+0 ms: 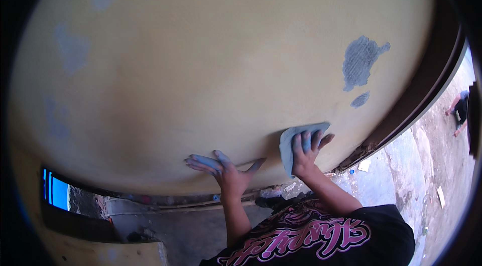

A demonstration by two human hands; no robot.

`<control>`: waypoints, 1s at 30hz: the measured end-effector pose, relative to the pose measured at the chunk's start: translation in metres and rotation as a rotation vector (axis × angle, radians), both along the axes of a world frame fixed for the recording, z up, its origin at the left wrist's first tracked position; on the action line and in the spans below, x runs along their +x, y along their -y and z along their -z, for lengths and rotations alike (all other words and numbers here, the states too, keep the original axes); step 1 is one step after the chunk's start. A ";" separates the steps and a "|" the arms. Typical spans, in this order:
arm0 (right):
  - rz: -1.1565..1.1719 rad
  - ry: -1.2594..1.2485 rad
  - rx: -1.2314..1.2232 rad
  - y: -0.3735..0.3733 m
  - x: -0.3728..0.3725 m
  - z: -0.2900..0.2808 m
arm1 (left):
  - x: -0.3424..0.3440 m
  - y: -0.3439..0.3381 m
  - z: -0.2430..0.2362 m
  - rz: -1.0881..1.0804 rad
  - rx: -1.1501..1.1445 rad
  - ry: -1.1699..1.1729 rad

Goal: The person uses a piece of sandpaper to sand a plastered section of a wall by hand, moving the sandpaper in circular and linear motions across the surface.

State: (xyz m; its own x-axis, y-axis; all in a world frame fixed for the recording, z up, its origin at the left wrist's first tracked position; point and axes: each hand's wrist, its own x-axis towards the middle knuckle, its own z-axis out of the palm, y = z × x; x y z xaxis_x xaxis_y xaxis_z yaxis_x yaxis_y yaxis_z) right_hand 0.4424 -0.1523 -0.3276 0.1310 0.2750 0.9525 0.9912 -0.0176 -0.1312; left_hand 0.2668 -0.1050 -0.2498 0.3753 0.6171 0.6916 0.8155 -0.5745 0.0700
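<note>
A pale yellow wall (pixel 216 55) fills most of the view in front of me. With its fingers spread over the upper part, my right hand (pixel 307 153) presses a bluish-grey sheet of sandpaper (pixel 287 148) against the wall's lower right area. The sheet's upper edge and left side show beyond the fingers. To the left, my left hand (pixel 228 175) has its fingers stretched apart at the wall and holds nothing. Bluish dust coats fingers of both hands. Up and right of the sandpaper is a dark grey patch (pixel 359 62), with a smaller grey patch (pixel 360 100) just below it.
Fainter grey-blue patches (pixel 72 49) mark the wall's left side. A dark brown frame (pixel 401 113) borders the wall at right. Beyond it lies rough ground (pixel 432 165) with scraps, and another person (pixel 460 108) is partly visible. Bamboo poles (pixel 201 207) lie low along the wall's foot.
</note>
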 end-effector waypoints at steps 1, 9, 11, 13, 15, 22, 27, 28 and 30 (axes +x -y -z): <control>-0.008 0.004 0.003 0.000 0.001 -0.006 | -0.001 0.000 0.001 0.004 -0.019 0.010; 0.020 -0.103 0.008 0.004 0.005 -0.043 | -0.005 -0.005 0.011 -0.002 0.033 0.005; -0.014 0.021 -0.068 0.002 -0.008 -0.011 | -0.004 -0.006 0.012 0.032 0.059 0.041; -0.073 0.018 -0.068 0.005 -0.003 -0.012 | -0.007 -0.005 0.013 0.017 0.047 0.027; -0.056 -0.119 -0.005 0.005 0.001 -0.046 | -0.008 -0.003 0.009 -0.004 0.015 -0.009; -0.001 0.108 -0.101 0.008 0.002 -0.016 | -0.004 -0.002 0.007 -0.018 -0.047 -0.047; 0.034 -0.159 0.009 0.007 0.018 -0.069 | -0.011 -0.002 0.013 -0.017 -0.053 -0.012; 0.009 -0.163 0.015 0.008 0.015 -0.069 | -0.009 -0.003 0.014 0.014 -0.024 0.041; 0.010 -0.059 -0.031 0.006 0.007 -0.040 | -0.005 -0.003 0.008 0.011 -0.020 -0.011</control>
State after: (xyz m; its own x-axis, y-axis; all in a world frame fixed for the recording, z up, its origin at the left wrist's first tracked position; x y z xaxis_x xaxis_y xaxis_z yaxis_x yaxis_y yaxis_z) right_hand 0.4496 -0.1587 -0.2878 0.1895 0.3023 0.9342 0.9815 -0.0320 -0.1887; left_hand 0.2621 -0.1024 -0.2582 0.3893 0.6267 0.6750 0.8099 -0.5819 0.0732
